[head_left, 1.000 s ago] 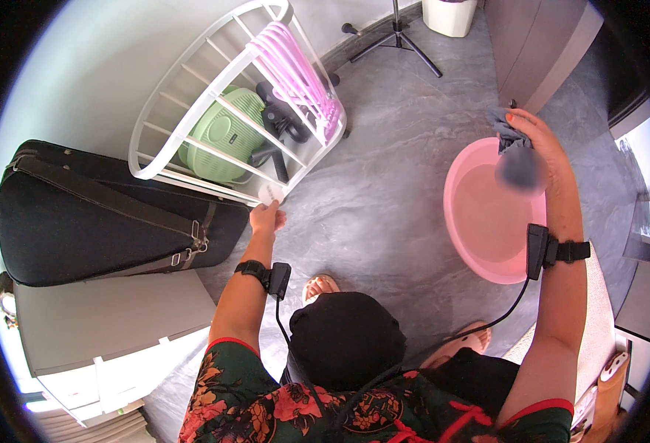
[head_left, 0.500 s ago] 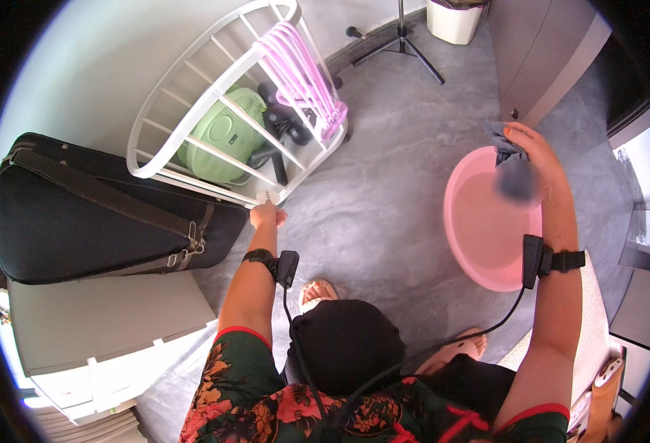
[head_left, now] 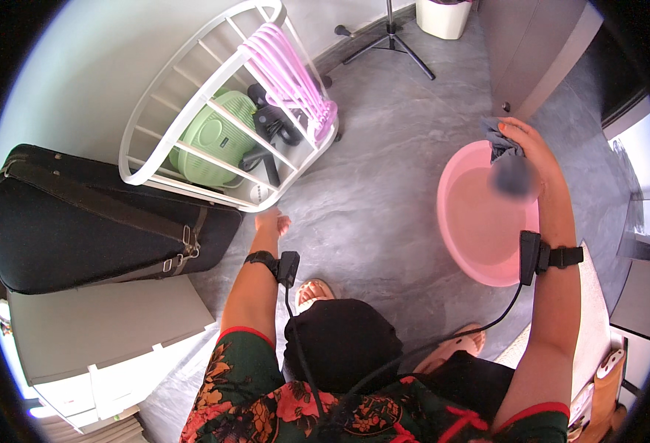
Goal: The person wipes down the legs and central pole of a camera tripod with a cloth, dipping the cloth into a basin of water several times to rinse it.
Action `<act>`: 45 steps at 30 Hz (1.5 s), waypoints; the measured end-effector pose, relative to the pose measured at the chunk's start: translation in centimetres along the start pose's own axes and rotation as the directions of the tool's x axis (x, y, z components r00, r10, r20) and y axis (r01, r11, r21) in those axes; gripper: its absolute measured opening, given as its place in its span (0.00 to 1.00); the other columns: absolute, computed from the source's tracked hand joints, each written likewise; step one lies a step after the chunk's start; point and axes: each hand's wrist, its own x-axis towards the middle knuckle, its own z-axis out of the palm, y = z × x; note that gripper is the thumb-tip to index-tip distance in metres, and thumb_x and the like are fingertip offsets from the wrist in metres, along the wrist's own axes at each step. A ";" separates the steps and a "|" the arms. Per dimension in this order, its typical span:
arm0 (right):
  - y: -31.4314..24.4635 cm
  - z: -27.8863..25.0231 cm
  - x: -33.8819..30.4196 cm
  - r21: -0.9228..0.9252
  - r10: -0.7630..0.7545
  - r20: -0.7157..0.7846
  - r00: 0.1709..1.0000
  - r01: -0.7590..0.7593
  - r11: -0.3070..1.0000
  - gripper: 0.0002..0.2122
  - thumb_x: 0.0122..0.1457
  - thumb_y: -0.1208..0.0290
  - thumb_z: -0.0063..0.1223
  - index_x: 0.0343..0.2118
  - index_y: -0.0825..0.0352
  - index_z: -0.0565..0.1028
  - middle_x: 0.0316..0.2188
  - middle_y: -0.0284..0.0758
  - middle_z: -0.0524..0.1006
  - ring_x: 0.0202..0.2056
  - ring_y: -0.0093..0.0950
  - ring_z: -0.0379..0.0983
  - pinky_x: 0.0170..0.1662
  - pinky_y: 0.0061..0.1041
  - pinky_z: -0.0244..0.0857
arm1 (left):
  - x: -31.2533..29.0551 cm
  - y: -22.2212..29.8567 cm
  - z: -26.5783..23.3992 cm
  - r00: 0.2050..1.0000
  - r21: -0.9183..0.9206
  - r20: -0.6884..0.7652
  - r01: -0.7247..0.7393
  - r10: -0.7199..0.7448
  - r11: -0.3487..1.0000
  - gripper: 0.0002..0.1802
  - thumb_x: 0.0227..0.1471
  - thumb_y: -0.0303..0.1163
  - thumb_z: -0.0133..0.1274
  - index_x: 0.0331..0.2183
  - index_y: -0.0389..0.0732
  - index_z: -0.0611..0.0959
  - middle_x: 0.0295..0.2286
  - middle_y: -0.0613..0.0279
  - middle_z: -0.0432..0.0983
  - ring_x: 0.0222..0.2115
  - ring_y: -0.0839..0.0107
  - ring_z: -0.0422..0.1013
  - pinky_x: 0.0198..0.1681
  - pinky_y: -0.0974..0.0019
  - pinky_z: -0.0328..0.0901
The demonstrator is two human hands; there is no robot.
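My right hand (head_left: 529,148), fingers closed, holds a crumpled dark grey cloth (head_left: 503,142) over the far right rim of a pink basin (head_left: 449,247). The cloth's lower part hangs into the basin and is blurred. On my left, a white slatted rack (head_left: 230,77) stands near the wall. My left hand (head_left: 272,220) is at its near lower corner, fingers curled against the bottom edge and fingertips partly hidden. Several pink-purple hangers (head_left: 284,74) hang over the rack's side. Inside it lie a green plastic basket (head_left: 218,140) and black objects (head_left: 266,122).
A black case (head_left: 81,221) with straps lies left of the rack, beside a cabinet (head_left: 111,325). A black tripod-foot stand (head_left: 391,40) and a white bin (head_left: 443,18) are at the back. A brown door (head_left: 531,52) stands beyond the basin. My feet flank a dark-covered knee.
My left hand has drawn back slightly from over the rack's lower edge to just below it. The right hand keeps its hold on the cloth. The view has tilted a little.
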 end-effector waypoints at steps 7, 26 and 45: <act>-0.5 -0.3 0.2 -0.026 -0.048 -0.044 0.998 0.047 0.999 0.12 0.55 0.67 0.55 0.38 0.68 0.73 0.25 0.34 0.76 0.22 0.20 0.72 0.22 0.20 0.67 | -3.4 -0.8 0.5 0.924 0.672 0.297 -0.025 -0.239 0.740 0.17 0.55 0.44 0.49 0.30 0.37 0.78 0.21 0.56 0.76 0.21 0.65 0.75 0.25 0.63 0.71; 1.7 -15.0 -4.4 0.372 -0.003 -0.131 0.991 0.052 0.927 0.10 0.59 0.66 0.50 0.35 0.69 0.73 0.25 0.37 0.76 0.21 0.24 0.71 0.22 0.24 0.67 | -24.7 13.4 22.3 0.567 0.568 0.823 -0.821 -0.035 0.061 0.28 0.54 0.49 0.47 0.17 0.33 0.79 0.18 0.56 0.74 0.19 0.66 0.73 0.24 0.64 0.67; 14.5 -22.3 -7.4 0.219 -0.595 -0.498 0.631 0.755 0.618 0.16 0.58 0.77 0.44 0.49 0.74 0.66 0.42 0.42 0.74 0.42 0.30 0.72 0.47 0.28 0.67 | -35.4 2.3 36.9 0.127 -0.039 0.906 -0.925 -0.403 -0.378 0.28 0.53 0.43 0.50 0.53 0.43 0.69 0.45 0.52 0.73 0.45 0.57 0.69 0.51 0.58 0.61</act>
